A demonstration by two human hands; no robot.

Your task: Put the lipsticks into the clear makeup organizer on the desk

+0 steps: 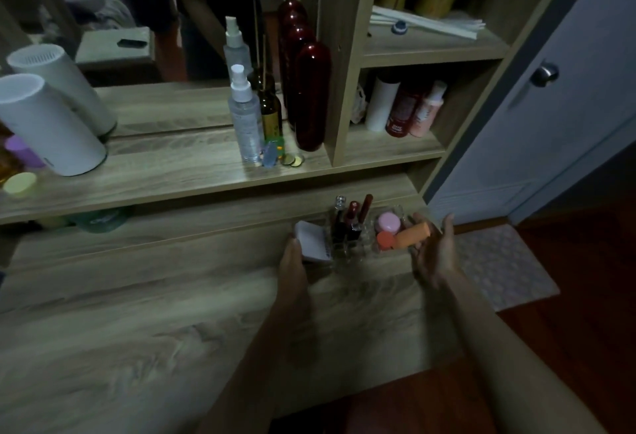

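The clear makeup organizer [368,244] stands on the wooden desk near its right edge. Several dark red lipsticks [351,215] stand upright in its middle slots. A white compact [315,239] leans at its left end. A pink jar [389,222] and an orange tube with a coral cap [411,234] lie in its right part. My left hand [292,263] presses against the organizer's left end by the compact. My right hand [434,249] cups the right end, fingers curled behind the orange tube and thumb up. The light is dim, so the grip is hard to make out.
A raised shelf [172,172] behind the desk carries a clear spray bottle [245,120], a tall dark red bottle [311,96], a brown bottle, coins and a white cylinder [51,127], in front of a mirror. Cubbies [406,110] at right hold bottles. A white door [543,96] and a rug [506,266] lie beyond the desk's right edge.
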